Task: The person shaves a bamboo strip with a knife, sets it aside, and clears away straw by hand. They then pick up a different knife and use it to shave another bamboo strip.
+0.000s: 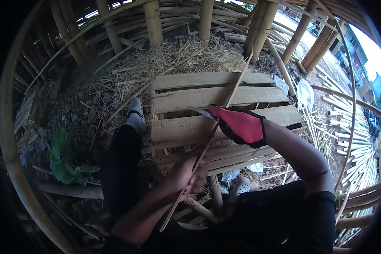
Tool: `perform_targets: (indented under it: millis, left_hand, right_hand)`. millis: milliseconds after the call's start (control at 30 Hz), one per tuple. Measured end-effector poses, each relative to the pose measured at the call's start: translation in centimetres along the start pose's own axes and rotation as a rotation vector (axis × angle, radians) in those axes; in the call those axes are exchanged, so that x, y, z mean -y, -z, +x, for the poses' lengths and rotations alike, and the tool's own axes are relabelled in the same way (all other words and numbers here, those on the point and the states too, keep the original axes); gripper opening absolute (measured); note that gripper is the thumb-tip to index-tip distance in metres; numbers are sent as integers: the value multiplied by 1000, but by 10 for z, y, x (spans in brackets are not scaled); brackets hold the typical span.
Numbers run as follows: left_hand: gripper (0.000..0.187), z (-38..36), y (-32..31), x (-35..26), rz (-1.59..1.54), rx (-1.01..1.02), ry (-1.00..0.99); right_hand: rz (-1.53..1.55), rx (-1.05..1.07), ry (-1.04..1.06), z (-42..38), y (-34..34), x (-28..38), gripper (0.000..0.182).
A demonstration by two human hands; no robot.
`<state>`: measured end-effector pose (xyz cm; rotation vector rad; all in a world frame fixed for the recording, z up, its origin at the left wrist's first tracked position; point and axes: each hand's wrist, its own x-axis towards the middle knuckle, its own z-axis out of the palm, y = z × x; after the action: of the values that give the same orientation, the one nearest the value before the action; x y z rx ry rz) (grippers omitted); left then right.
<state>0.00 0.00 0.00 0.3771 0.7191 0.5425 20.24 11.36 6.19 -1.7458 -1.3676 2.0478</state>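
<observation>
A long thin bamboo strip (pixel 238 82) runs slantwise from near my lap up over a slatted wooden pallet (pixel 171 129). Bare fingers of my left hand (pixel 187 174) are wrapped round its lower part, just in front of the pallet's near edge. My right hand (pixel 243 126), in a pink and black glove, is closed over the strip higher up. From that fist a knife (pixel 202 111) juts out leftward, its blade crossing at the strip and its handle hidden in the glove.
Straw and bamboo shavings (pixel 186 57) litter the ground behind the pallet. Upright bamboo posts (pixel 153 23) stand beyond, and many cut poles (pixel 351 148) lie at the right. A leafy plant (pixel 61 156) grows at the left. My grey clogs (pixel 135 111) flank the pallet.
</observation>
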Motion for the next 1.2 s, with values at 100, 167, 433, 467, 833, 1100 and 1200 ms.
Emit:
perform_targets:
  millis: [100, 167, 433, 467, 833, 1100, 1200]
  left_hand:
    - [27, 11, -8, 8, -19, -7, -48]
    - [29, 7, -4, 5, -21, -5, -56]
    - [39, 3, -4, 1, 99, 4, -94]
    - [42, 3, -5, 2, 121, 21, -113]
    - [39, 7, -1, 3, 118, 6, -102]
    - [42, 0, 0, -2, 48, 42, -60]
    - [41, -5, 7, -3, 53, 97, -38]
  right_hand:
    - [-51, -135, 140, -8, 16, 6, 50]
    - [-221, -210, 267, 0, 15, 7, 47]
    - [-1531, -821, 1410, -16, 26, 17, 55]
    - [-1538, -917, 1512, -25, 27, 23, 56]
    - [-1004, -984, 415, 7, 98, 56, 70]
    - [-1094, -300, 369, 7, 81, 41, 68]
    - [-1401, -326, 586, 34, 93, 12, 59]
